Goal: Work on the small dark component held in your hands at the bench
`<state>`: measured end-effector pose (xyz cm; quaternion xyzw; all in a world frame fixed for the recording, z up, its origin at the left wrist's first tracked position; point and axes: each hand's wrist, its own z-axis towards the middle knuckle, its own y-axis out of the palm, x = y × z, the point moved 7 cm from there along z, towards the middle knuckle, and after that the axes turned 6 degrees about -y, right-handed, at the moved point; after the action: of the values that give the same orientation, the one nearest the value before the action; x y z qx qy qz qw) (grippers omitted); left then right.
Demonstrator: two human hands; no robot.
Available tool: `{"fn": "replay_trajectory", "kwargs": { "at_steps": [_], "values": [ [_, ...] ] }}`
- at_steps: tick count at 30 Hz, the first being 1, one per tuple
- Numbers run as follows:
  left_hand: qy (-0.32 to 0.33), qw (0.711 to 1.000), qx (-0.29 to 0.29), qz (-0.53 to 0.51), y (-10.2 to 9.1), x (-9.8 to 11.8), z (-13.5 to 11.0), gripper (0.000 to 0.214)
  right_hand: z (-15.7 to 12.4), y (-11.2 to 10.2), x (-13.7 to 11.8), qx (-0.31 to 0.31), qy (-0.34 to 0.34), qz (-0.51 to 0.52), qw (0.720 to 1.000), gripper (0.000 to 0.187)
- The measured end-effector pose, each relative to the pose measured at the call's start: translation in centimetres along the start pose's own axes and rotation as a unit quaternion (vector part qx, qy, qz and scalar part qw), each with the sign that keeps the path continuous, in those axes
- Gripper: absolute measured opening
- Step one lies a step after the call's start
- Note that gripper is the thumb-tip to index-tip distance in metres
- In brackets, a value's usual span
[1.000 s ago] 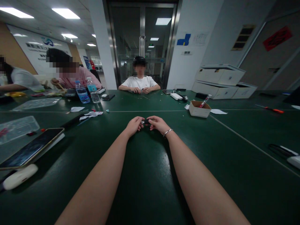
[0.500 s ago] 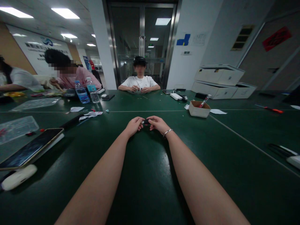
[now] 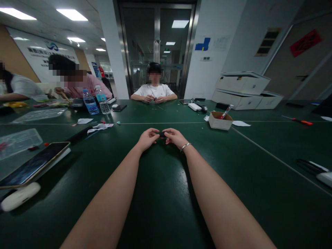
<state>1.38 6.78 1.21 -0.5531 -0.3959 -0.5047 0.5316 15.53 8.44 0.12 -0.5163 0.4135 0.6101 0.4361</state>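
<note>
Above the green tabletop (image 3: 160, 193), a small black object (image 3: 162, 134) is held out in front of me between my two hands. My right hand (image 3: 176, 137), with a silver bangle at the wrist, pinches its right end between thumb and fingers. Curled around the left end is my left hand (image 3: 148, 139), thumb and index fingertip close against it. Fingers cover much of the object, so its exact kind cannot be made out.
On the left lie a phone (image 3: 36, 162), a white rounded case (image 3: 22, 197) and a clear plastic box (image 3: 20, 141). Two bottles (image 3: 90, 103) stand farther back. A small cardboard box (image 3: 220, 121) and a screwdriver (image 3: 298, 120) are to the right. A person (image 3: 155, 90) sits opposite.
A silvery part at the object's left end showed before and is now out of sight. My left fingers have shifted slightly and spread a little; my right hand stays put.
</note>
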Motion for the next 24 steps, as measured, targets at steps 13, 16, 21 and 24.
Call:
{"fn": "replay_trajectory", "kwargs": {
  "at_steps": [13,16,21,24],
  "values": [
    [0.032,0.999,0.009,-0.010,-0.69,0.44,-0.16,0.033,0.32,-0.10,0.25,0.001,-0.003,-0.014,1.000,0.013],
    [0.030,0.999,0.010,-0.011,-0.76,0.46,-0.20,0.033,0.26,-0.19,0.30,-0.002,-0.003,-0.018,1.000,0.010],
    [-0.003,0.999,0.018,-0.050,-0.94,-0.07,-0.15,0.034,-0.07,-0.24,-0.40,0.000,-0.031,-0.005,1.000,0.052],
    [-0.013,0.998,0.016,-0.062,-0.91,-0.11,-0.24,0.035,-0.05,-0.30,-0.37,0.013,-0.014,-0.030,0.999,0.043]
  ]
}}
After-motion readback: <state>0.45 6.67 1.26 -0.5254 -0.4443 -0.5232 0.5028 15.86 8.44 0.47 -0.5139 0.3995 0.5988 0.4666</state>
